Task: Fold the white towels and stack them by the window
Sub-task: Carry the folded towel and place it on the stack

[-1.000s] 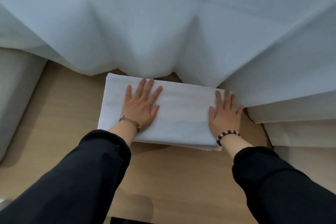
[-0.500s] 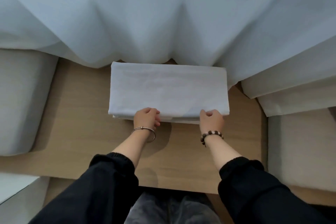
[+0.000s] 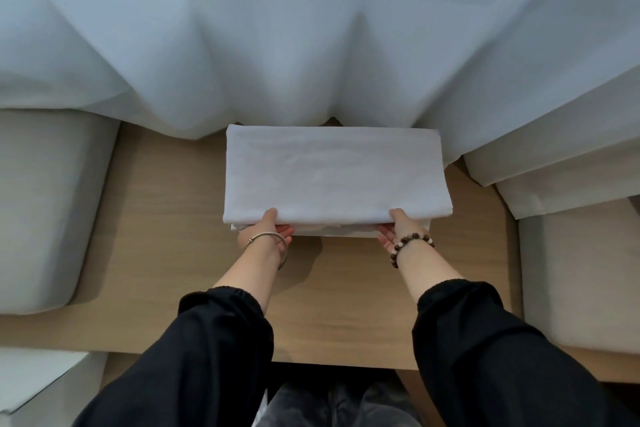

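Mid-frame on the tabletop, the left hand and right hand each pinch the folded white towel by its near edge.

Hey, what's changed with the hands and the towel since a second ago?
Both hands slid back off the top of the towel to its near edge. The left hand and right hand now pinch that edge, thumbs on top, fingers tucked under. A second ago they pressed flat on it. The towel stays on the table by the curtain.
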`<state>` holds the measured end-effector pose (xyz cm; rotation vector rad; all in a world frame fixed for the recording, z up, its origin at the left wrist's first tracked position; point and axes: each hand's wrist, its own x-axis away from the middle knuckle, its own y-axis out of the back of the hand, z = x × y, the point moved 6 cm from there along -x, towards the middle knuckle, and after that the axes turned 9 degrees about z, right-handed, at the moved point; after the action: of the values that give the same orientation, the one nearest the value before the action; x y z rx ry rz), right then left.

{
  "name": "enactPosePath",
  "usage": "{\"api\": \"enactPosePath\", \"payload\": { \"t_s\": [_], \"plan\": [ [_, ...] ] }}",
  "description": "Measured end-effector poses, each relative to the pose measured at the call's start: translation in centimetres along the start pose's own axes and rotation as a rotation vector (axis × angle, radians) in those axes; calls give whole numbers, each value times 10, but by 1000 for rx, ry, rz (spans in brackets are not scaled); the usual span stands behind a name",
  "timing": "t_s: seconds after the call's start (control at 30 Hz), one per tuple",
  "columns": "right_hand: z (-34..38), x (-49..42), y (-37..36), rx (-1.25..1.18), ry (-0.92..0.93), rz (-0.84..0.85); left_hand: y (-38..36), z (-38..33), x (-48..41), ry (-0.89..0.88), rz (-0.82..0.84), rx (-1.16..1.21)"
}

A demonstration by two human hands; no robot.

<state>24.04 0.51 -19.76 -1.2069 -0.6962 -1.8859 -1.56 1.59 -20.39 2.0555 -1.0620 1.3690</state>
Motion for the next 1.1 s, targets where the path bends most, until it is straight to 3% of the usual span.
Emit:
{"api": "enactPosePath", "payload": {
  "t_s": [0.23,0.43,0.67,0.93,1.03,1.1],
  "plan": [
    [0,8,4,-63,42,-71,10,-12,-2,-64,43,-215],
    [-6,8,-1,-273,95,32,16,-22,-7,-154,95,-427],
    [-20,2,1,-331,66,97,23,-10,-9,-121,206,-236],
    [-31,14,-9,-701,16,208,25,-1,-8,-23,275,105],
    [-36,12,-8,-691,16,228,24,-2,-8,-27,293,96],
    [-36,9,-4,-603,29,215,24,-6,-8,-59,280,-39]
  ]
}}
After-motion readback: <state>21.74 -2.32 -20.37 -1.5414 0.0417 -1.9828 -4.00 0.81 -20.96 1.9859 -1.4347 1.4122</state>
